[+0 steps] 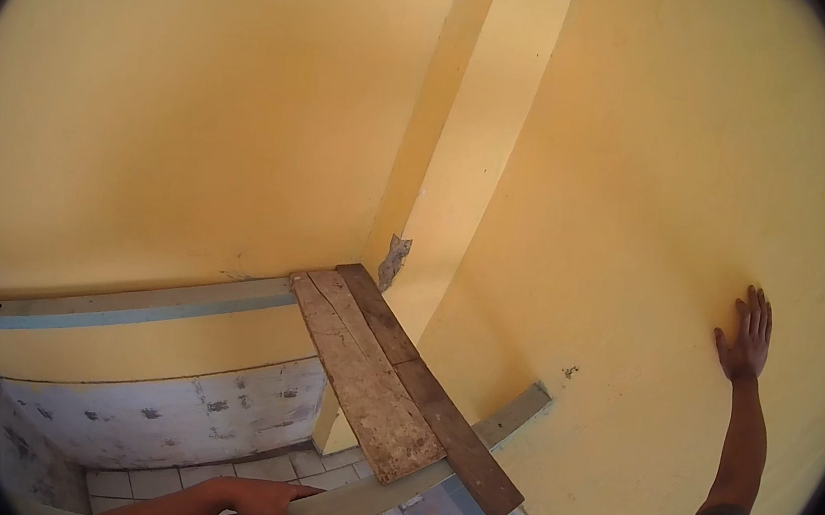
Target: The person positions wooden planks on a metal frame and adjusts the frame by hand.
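Note:
My left hand (268, 504) is wrapped over the near grey-green beam (356, 503), low in the view, its thumb and fingers on either side of the wood. To the right, my right hand (747, 343) lies against the yellow wall (627, 230) with fingers outstretched, holding nothing. Two boards lie side by side across the beams, between my hands: a wide, pale, stained plank (369, 384) and a narrower, darker brown plank (428, 400). Their near ends overhang the near beam.
A second, blue-edged beam (126, 303) runs along the far wall under the planks' far ends. Well below are white floor tiles (270, 469) and a scuffed whitish lower wall (165, 408). A yellow pillar (476, 133) with a chipped patch (394, 261) rises in the corner.

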{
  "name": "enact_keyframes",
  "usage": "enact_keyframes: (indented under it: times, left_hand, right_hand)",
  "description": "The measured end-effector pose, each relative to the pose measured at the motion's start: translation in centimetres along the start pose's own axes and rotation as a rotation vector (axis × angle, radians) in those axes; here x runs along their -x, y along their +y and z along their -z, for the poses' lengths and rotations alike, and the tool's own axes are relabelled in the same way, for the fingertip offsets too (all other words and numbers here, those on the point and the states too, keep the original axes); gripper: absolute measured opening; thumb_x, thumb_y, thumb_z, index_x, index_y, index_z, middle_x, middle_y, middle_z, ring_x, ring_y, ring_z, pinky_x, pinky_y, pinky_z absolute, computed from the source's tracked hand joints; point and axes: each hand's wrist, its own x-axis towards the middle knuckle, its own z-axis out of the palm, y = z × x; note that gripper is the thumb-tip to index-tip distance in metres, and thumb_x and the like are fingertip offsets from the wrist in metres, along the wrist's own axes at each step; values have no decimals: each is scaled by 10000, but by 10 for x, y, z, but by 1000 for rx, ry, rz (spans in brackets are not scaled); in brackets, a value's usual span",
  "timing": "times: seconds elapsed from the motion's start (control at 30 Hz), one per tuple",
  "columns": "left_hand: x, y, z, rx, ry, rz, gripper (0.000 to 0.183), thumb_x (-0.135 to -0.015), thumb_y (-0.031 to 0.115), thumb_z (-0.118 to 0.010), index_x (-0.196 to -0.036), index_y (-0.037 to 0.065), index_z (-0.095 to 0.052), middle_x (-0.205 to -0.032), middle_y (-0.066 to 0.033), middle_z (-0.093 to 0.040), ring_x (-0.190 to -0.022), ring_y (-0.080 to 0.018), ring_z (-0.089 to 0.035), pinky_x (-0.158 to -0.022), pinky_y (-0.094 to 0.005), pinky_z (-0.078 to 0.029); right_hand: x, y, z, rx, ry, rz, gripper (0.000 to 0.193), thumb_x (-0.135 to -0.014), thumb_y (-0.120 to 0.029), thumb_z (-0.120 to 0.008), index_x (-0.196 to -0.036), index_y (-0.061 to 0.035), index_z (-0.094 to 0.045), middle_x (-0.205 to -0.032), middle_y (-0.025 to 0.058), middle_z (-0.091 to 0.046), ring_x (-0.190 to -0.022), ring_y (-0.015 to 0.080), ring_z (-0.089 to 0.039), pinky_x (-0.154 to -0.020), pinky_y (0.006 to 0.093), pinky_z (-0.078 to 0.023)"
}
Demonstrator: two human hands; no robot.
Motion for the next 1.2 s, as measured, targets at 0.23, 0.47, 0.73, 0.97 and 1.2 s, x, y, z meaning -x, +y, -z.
enact_keyframes:
  times: [0.23, 0.47, 0.73, 0.97, 1.2]
  left_hand:
    - [3, 2, -2, 23, 73, -44, 1024, -865, 655, -714, -1580, 22, -345, -1431, -216, -579, -1284, -291, -581, -1090, -386, -438]
    - [9, 11, -1, 24, 74, 1, 1021, -862, 683, -704, -1550, 5, -375, -1412, -221, -592, -1260, -300, -598, -1071, -384, -454]
    - [12, 24, 4, 1, 46, 22, 1019, -860, 697, -696, -1543, 7, -385, -1410, -221, -593, -1266, -304, -596, -1075, -389, -454]
    - [5, 12, 2, -3, 66, 21, 1020, -853, 667, -720, -1550, 9, -371, -1413, -215, -591, -1273, -301, -589, -1070, -387, -459]
    - [-1, -6, 3, 48, 170, -199, 1006, -826, 598, -782, -1548, 4, -410, -1443, -236, -576, -1312, -343, -553, -1115, -443, -419]
  right_hand:
    - [2, 2, -3, 0, 7, -19, 633, -832, -249, -753, -1383, -99, -480, -1634, 128, -348, -1526, 368, -299, -1277, 522, -258]
    - [2, 3, -5, 14, 15, -9, 620, -849, -252, -733, -1393, -102, -477, -1634, 123, -349, -1530, 359, -293, -1281, 518, -250]
    - [5, 4, -10, 33, 51, -6, 611, -873, -247, -712, -1416, -110, -468, -1636, 115, -349, -1530, 352, -295, -1274, 514, -266]
    - [5, 3, -8, 23, 45, -18, 596, -876, -253, -709, -1408, -124, -475, -1633, 113, -353, -1531, 350, -294, -1274, 507, -270]
    - [6, 4, -8, 26, 42, -20, 588, -881, -279, -707, -1401, -125, -479, -1637, 113, -345, -1532, 352, -291, -1282, 506, -253]
